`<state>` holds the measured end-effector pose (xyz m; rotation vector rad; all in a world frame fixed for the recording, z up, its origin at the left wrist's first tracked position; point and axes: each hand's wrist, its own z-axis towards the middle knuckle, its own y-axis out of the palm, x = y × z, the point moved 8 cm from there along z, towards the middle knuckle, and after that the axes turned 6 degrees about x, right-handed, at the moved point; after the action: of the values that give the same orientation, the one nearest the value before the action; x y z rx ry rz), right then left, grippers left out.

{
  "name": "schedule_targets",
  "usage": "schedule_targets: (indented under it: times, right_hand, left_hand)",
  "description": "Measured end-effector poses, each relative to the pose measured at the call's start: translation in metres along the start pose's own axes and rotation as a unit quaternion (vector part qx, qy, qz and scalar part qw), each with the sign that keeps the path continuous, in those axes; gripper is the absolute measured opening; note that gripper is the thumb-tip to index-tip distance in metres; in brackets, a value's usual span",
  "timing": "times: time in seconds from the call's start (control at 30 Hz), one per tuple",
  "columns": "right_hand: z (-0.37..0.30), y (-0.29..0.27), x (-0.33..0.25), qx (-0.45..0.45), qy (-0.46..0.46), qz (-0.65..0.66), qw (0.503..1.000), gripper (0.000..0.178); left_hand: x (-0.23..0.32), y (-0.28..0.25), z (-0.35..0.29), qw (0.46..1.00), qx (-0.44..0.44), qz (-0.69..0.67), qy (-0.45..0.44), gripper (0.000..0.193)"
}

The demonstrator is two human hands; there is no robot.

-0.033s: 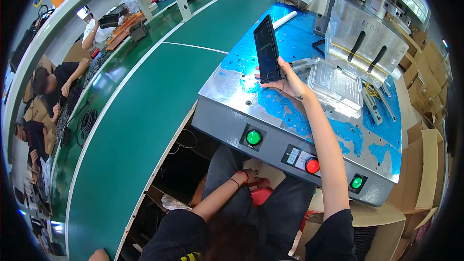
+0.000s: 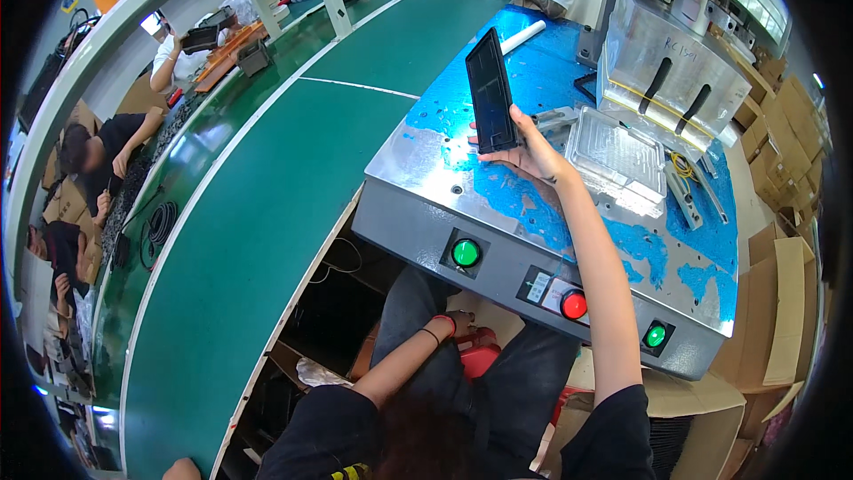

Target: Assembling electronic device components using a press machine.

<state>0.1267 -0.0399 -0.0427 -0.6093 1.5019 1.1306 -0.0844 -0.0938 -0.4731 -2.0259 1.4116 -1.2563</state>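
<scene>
My right hand (image 2: 531, 153) grips a thin black rectangular panel (image 2: 491, 93) with a raised rim by its lower end. The panel stands nearly upright above the left part of the press's metal worktop, and its dark flat side shows. Low between my thighs rests my left hand (image 2: 459, 324), near the red stool; its fingers are mostly hidden. Beside my right wrist a clear block-like fixture (image 2: 617, 156) sits on the worktop (image 2: 418, 153), which has worn blue film on it.
A clear press head (image 2: 666, 71) hangs over the worktop's rear. Green buttons (image 2: 466, 253) and a red button (image 2: 574, 305) line its front. A green conveyor (image 2: 258, 204) runs along the left. Cardboard boxes (image 2: 773, 302) stand at the right. Several other people sit across the line.
My hands and the black panel have not visibly moved. Across the conveyor, a person's hand and the dark part by it have shifted slightly.
</scene>
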Motion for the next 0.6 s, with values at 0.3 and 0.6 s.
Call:
schedule_targets:
  times: [0.3, 0.6]
  right_hand:
    - [0.001, -0.002, 0.001, -0.004, -0.007, 0.001, 1.000, 0.076]
    - [0.003, -0.004, 0.003, -0.007, -0.014, -0.032, 0.999, 0.077]
  left_hand:
    - [0.006, -0.005, -0.002, 0.998, 0.028, 0.010, 0.051, 0.052]
    - [0.005, -0.005, -0.003, 0.999, 0.026, 0.000, 0.038, 0.049]
